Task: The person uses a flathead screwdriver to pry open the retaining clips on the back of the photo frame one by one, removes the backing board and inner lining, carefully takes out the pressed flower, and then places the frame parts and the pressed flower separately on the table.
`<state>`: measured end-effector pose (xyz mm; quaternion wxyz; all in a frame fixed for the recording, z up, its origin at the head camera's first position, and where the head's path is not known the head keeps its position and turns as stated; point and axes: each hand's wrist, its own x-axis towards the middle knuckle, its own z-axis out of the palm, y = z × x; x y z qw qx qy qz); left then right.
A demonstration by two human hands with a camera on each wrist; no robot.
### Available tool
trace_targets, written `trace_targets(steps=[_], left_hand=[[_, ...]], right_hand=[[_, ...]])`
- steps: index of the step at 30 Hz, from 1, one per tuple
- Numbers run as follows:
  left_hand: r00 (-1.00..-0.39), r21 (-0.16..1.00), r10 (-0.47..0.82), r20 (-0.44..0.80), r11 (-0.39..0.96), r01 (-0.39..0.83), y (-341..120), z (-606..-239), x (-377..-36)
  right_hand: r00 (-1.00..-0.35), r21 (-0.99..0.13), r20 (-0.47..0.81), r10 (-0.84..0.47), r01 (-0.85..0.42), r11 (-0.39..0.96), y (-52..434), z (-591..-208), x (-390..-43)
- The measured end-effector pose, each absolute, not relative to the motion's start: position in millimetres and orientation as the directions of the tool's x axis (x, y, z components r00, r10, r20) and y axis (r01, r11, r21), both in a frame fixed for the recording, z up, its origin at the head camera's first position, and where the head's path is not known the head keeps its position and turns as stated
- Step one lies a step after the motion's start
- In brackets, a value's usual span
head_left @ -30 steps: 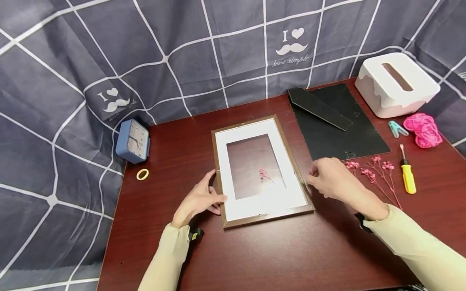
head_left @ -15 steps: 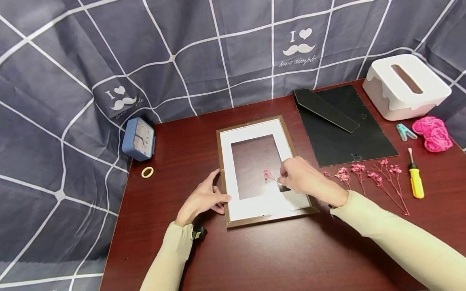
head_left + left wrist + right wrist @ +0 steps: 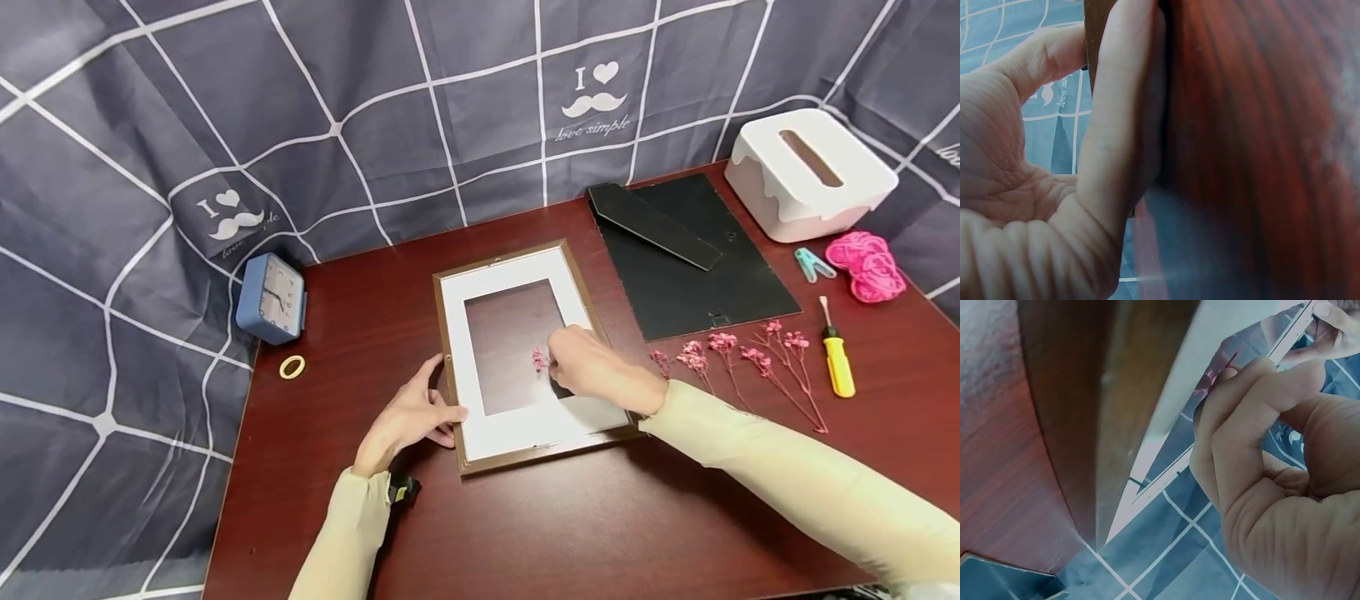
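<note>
A brown picture frame (image 3: 512, 467) with a white mat (image 3: 472, 367) lies on the dark red table, slightly turned. My left hand (image 3: 408, 417) grips its left edge, the thumb on top and the fingers against the side. Over the right part of the mat opening, my right hand (image 3: 588, 362) has curled fingers and pinches the stem of a small pink flower sprig (image 3: 538, 360). A bit of red stem (image 3: 1233, 359) shows by the fingertips in the right wrist view; the rest is hidden. More pink dried flower sprigs (image 3: 757, 358) lie to the right.
A black backing board (image 3: 675, 292) with its stand leg (image 3: 652, 227) lies behind right. Along the right are a tissue box (image 3: 813, 175), teal clip (image 3: 813, 263), pink yarn (image 3: 866, 267) and yellow screwdriver (image 3: 838, 367). At left stand a blue clock (image 3: 270, 300) and a yellow ring (image 3: 292, 367).
My right hand has moved left from beside the frame's right edge to the flower sprig over the opening. The left hand stays on the frame, and the head view has shifted slightly.
</note>
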<state>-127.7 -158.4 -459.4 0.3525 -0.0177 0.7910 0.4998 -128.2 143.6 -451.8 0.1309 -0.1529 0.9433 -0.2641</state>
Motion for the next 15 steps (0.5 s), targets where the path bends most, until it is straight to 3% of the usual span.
trace_targets(steps=[2, 8, 12, 15], left_hand=[[-0.752, 0.781, 0.328, -0.572, 0.499, -0.376, -160, -459, -127], [-0.750, 0.787, 0.341, -0.567, 0.492, -0.371, -159, -460, -128], [-0.748, 0.786, 0.344, -0.568, 0.495, -0.370, -158, -460, -129], [-0.750, 0.781, 0.332, -0.572, 0.500, -0.374, -159, -461, -128]], right_hand=[[-0.917, -0.520, -0.185, -0.354, -0.214, 0.827, 141, -449, -128], [-0.924, -0.490, -0.184, -0.334, -0.209, 0.847, 150, -503, -148], [-0.922, -0.520, -0.225, -0.316, -0.160, 0.839, 151, -500, -148], [-0.915, -0.568, -0.271, -0.300, -0.100, 0.817, 148, -465, -133]])
